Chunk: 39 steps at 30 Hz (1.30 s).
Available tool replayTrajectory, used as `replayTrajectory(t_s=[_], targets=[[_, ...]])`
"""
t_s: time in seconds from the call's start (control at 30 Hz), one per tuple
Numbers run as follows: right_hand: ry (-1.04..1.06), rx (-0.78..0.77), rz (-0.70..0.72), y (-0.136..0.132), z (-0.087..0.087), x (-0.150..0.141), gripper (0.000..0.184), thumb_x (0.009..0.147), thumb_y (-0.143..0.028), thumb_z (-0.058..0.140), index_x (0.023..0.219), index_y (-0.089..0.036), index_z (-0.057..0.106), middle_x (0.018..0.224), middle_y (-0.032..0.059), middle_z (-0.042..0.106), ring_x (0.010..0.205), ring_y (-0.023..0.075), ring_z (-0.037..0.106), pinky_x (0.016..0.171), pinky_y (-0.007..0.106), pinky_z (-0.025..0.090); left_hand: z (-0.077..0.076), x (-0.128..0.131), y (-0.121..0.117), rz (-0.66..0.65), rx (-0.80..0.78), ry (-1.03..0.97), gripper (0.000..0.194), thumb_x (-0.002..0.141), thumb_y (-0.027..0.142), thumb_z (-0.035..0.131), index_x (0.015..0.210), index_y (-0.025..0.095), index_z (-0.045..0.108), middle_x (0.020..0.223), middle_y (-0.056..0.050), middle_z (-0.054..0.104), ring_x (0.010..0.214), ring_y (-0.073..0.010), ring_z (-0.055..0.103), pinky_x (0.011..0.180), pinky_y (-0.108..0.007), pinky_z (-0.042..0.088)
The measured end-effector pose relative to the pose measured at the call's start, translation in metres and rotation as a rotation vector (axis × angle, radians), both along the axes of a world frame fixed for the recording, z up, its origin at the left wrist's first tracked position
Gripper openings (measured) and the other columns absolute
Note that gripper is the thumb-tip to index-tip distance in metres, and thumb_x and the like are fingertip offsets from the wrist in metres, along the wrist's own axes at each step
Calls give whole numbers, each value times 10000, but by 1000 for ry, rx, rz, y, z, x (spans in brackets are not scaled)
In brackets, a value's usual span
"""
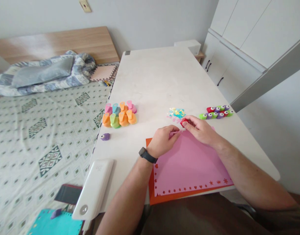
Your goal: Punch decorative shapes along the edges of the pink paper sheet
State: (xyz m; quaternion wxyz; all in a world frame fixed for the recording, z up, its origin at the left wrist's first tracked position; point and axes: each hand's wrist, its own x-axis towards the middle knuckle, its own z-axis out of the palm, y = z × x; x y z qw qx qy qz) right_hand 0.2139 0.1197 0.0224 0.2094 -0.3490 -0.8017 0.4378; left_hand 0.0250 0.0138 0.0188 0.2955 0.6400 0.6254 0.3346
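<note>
Now right fingers [192, 127] pinch red punch [183, 122], left fingers [174, 138] pink paper [191, 158].

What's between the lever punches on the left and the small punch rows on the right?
Head view: small paper cut-outs, with the red punch in the right hand just nearer the camera.

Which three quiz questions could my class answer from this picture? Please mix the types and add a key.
1. Multiple choice: where is the red punch?
A) On the bed
B) In the right hand
C) Under the orange sheet

2. True or false: the orange sheet lies on top of the pink sheet.

3. Fill in: the dark watch is on the ____ wrist.

Key: 1. B. 2. False; the pink sheet lies over the orange sheet. 3. Left.
</note>
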Motion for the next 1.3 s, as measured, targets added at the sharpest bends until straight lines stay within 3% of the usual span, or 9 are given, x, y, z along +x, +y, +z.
replayTrajectory(t_s=[0.2, 0.6, 0.83, 0.93, 1.1, 1.3], targets=[[29, 1, 8, -2, -1, 0, 346, 1015, -526, 528, 1138, -237, 670, 947, 32, 730, 852, 206, 657, 752, 317, 497, -1, 1, -1, -55, 3, -114, 284, 955, 250, 570, 1183, 204, 734, 1147, -33, 772, 1026, -179, 716, 939, -287, 521], [58, -15, 10, -4, 1, -1, 347, 1014, -519, 533, 1153, -230, 664, 967, 36, 716, 865, 204, 650, 755, 317, 497, 7, -3, -2, -85, -107, -273, 321, 959, 396, 619, 1152, 183, 762, 1100, -48, 778, 958, -181, 709, 863, -276, 526], [39, -12, 14, -5, 0, -1, 335, 1017, -515, 527, 1148, -235, 656, 956, 38, 718, 849, 206, 657, 736, 320, 502, 5, -11, 1, -68, -211, -485, 454, 990, 533, 555, 1124, 143, 743, 1082, -103, 775, 1005, -209, 716, 900, -313, 530], [23, 19, 10, -6, -3, -2, 312, 1016, -503, 533, 1129, -238, 652, 950, 36, 720, 825, 199, 657, 709, 312, 495, 4, -12, 2, -65, -319, -677, 503, 1004, 567, 511, 1114, 126, 727, 1056, -132, 782, 998, -223, 736, 916, -340, 538], [5, 87, -22, -10, -7, -7, 318, 1019, -498, 528, 1128, -231, 662, 878, 23, 703, 725, 176, 620, 656, 305, 464, 3, -10, 2, -103, -425, -875, 455, 965, 535, 613, 1084, 108, 715, 1021, -146, 785, 967, -208, 743, 926, -331, 539], [29, 83, -94, -10, -10, -9, 373, 1003, -546, 536, 1145, -226, 664, 892, 34, 708, 724, 182, 624, 661, 310, 473, 1, -8, 1, -149, -494, -904, 402, 914, 476, 708, 1137, 142, 690, 1052, -104, 763, 697, -90, 664, 641, -222, 484]])
